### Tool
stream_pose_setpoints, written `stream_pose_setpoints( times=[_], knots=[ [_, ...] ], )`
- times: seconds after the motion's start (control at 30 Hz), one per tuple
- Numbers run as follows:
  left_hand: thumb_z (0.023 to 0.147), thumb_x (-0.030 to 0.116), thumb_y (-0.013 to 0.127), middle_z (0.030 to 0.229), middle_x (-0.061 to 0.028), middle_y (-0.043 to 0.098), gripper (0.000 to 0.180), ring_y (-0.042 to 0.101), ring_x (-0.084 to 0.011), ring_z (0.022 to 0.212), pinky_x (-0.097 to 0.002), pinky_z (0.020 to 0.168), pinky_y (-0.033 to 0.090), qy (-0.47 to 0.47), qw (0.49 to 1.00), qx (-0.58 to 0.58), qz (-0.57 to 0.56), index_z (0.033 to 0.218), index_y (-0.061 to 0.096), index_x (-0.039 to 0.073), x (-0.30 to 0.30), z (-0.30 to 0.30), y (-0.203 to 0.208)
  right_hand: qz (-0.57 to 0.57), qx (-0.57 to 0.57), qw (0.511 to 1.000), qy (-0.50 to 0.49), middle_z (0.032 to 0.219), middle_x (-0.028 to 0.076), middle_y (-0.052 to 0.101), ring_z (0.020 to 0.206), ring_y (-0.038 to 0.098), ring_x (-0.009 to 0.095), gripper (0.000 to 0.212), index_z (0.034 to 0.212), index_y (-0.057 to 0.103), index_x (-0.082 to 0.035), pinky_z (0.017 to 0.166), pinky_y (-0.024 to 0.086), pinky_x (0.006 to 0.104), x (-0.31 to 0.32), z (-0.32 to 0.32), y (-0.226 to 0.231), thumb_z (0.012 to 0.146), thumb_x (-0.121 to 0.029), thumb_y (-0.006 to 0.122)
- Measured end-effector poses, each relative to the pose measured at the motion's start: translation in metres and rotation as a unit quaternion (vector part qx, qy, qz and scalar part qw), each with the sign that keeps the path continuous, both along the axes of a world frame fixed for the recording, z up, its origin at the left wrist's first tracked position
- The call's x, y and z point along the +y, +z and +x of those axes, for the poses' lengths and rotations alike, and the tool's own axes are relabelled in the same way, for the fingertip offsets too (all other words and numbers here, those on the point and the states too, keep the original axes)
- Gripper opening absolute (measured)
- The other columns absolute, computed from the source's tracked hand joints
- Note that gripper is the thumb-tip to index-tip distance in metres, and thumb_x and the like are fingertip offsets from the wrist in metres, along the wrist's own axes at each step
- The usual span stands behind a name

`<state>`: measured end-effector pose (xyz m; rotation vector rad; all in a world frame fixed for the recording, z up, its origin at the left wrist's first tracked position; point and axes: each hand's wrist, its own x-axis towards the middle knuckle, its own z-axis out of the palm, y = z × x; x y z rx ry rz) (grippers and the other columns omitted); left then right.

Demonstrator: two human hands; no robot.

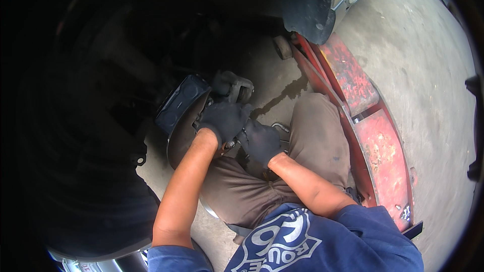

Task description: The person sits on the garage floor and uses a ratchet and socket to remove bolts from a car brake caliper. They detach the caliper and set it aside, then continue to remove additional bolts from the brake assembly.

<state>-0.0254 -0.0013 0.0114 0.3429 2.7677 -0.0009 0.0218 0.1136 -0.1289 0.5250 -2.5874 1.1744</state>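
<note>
Both hands wear dark gloves and meet in front of a car's wheel hub area. My left hand (pixel 224 121) is closed at the rim of a brownish brake disc (pixel 180 138); its fingers hide what they hold. My right hand (pixel 262 143) is closed just beside it, its fingertips touching the left glove, and its grip is hidden too. A small metal fitting (pixel 230 144) shows below the gloves. Just beyond them is a grey metal bracket (pixel 237 84), perhaps part of the brake caliper. A dark blue boxy case (pixel 182 98) stands against the disc's far side.
A long red floor jack (pixel 385 156) with worn paint lies along my right side. A bent shiny metal piece (pixel 280 127) is near my right knee. The dark wheel well (pixel 91 136) fills the left, and a car body panel (pixel 315 15) overhangs the far side. A wet streak (pixel 282 95) marks the concrete.
</note>
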Motion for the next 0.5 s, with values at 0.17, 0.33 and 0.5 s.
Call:
stream_pose_setpoints(
  times=[0.17,0.33,0.5],
  knots=[
    [0.109,0.044,0.042,0.106,-0.0229,0.076,0.049,0.072,-0.0429,0.098,-0.0540,0.091,0.053,0.001,1.000,0.003,-0.017,0.111,0.076,0.009,-0.004,-0.001,-0.011,-0.016,-0.105,0.994,0.028,0.081,0.020,0.073,0.078,0.073,0.039,0.033,0.106,0.066,-0.001,0.068,0.057,0.0486,0.001,-0.003,0.000,0.097,-0.033,0.066],
    [0.110,0.044,0.042,0.091,-0.0250,0.074,0.052,0.072,-0.0442,0.092,-0.0545,0.087,0.053,0.016,0.999,0.042,0.023,0.103,0.077,0.006,-0.005,0.001,-0.010,-0.223,-0.232,0.945,0.054,0.088,0.023,0.074,0.083,0.073,0.040,0.038,0.112,0.070,-0.001,0.074,0.056,0.0498,-0.009,-0.005,-0.019,0.100,-0.035,0.059],
    [0.108,0.046,0.043,0.098,-0.0243,0.075,0.052,0.072,-0.0426,0.095,-0.0527,0.088,0.053,0.057,0.997,0.042,-0.026,0.105,0.077,0.007,0.007,0.005,-0.003,-0.510,-0.415,0.740,0.140,0.072,0.006,0.066,0.064,0.062,0.017,0.028,0.106,0.070,-0.002,0.061,0.050,0.0363,-0.016,-0.007,-0.025,0.104,-0.028,0.058]
  ],
)
